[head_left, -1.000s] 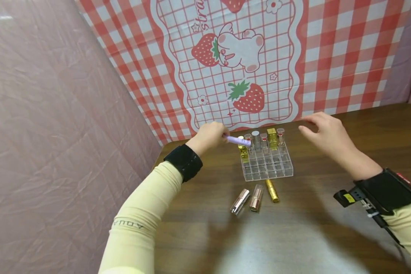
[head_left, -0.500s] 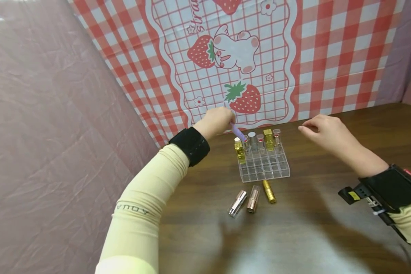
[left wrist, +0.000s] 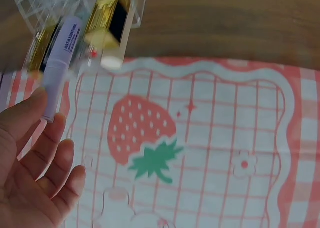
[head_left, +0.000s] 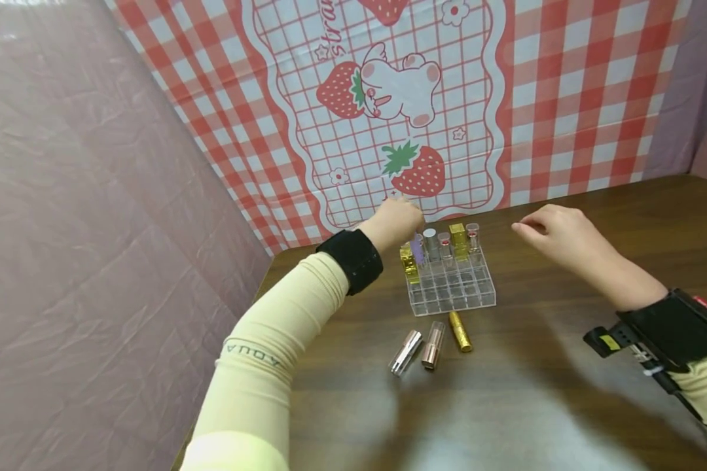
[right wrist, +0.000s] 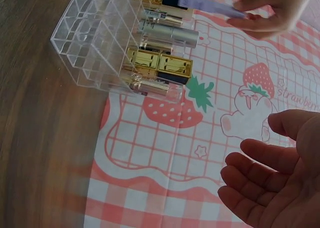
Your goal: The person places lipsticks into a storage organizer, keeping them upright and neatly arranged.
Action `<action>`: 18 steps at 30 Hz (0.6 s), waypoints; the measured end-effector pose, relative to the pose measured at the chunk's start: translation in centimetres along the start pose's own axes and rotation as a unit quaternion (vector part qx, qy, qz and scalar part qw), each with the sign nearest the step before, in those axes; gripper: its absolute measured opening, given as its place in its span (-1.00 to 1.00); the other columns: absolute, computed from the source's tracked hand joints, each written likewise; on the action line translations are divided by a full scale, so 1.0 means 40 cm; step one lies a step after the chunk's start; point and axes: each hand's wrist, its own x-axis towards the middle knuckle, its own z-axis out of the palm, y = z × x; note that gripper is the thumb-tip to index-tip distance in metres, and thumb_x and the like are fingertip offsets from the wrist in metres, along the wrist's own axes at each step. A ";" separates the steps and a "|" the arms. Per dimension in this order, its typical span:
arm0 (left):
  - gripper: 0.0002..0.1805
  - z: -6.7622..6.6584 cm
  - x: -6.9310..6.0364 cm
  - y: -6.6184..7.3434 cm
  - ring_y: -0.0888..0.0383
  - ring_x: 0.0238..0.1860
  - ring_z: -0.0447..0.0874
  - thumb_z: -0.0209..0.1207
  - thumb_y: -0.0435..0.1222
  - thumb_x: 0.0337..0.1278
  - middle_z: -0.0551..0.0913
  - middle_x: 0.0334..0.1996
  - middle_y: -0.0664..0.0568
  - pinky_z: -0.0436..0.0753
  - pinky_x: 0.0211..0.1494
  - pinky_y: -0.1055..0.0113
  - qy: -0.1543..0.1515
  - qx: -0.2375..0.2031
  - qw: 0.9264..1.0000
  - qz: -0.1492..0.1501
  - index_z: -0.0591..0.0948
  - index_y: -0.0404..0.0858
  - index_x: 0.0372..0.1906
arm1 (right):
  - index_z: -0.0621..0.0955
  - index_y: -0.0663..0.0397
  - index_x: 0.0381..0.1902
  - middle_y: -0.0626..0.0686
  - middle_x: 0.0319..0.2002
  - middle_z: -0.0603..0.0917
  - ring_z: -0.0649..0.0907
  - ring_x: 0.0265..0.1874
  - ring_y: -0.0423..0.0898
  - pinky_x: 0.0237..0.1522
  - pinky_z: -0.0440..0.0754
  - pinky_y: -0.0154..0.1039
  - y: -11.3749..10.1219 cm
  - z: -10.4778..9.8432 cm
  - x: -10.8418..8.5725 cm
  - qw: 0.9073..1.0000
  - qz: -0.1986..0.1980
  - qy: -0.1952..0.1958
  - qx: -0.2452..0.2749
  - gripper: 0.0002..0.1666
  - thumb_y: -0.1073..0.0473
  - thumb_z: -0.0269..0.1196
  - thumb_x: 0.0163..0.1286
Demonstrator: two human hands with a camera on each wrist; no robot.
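My left hand (head_left: 396,222) pinches a slim lilac lipstick tube (left wrist: 61,62) with small dark print, between thumb and index finger. In the head view the tube points down over the back row of a clear acrylic lipstick organizer (head_left: 455,302). Whether its lower end sits inside a slot cannot be made out. Around it in that row stand gold lipsticks (head_left: 458,241), a silver-grey one (head_left: 431,244) and clear-capped ones (head_left: 445,246). My right hand (head_left: 565,239) hovers to the organizer's right with loosely bent fingers and holds nothing.
In front of the organizer lie a clear-ended rose-gold lipstick (head_left: 406,353), another rose-gold lipstick (head_left: 433,347) and a gold lipstick (head_left: 460,332). The wooden table (head_left: 342,405) meets a red-and-white checked strawberry cloth (head_left: 554,118) behind. A pink drape (head_left: 65,261) hangs at left.
My left hand has moved right over the organizer's back row, and the lilac lipstick tube has swung from nearly level to pointing down. The right hand stays about where it was, its fingers drawn closer.
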 end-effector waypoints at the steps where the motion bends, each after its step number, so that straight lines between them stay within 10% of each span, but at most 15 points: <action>1: -0.78 0.010 0.006 0.007 0.13 -0.06 0.52 0.08 -0.31 0.19 0.64 -0.10 0.17 0.49 -0.02 0.30 -0.009 0.006 1.000 0.002 0.68 -0.03 -0.16 | 0.60 0.45 -0.25 0.33 -0.32 0.59 0.55 -0.35 0.13 -0.30 0.49 0.09 0.003 0.000 0.000 1.000 0.003 -0.005 -0.001 -0.61 0.11 0.14 0.31; 18: -0.78 0.094 0.045 0.060 0.14 -0.06 0.54 -0.01 -0.27 0.27 0.62 -0.09 0.13 0.50 0.00 0.29 -0.006 0.074 0.997 0.014 0.62 -0.04 -0.11 | 0.57 0.51 -0.22 0.41 -0.29 0.59 0.57 -0.36 0.15 -0.26 0.53 0.11 0.048 0.011 -0.007 0.995 0.024 -0.093 -0.026 -0.67 0.24 0.15 0.25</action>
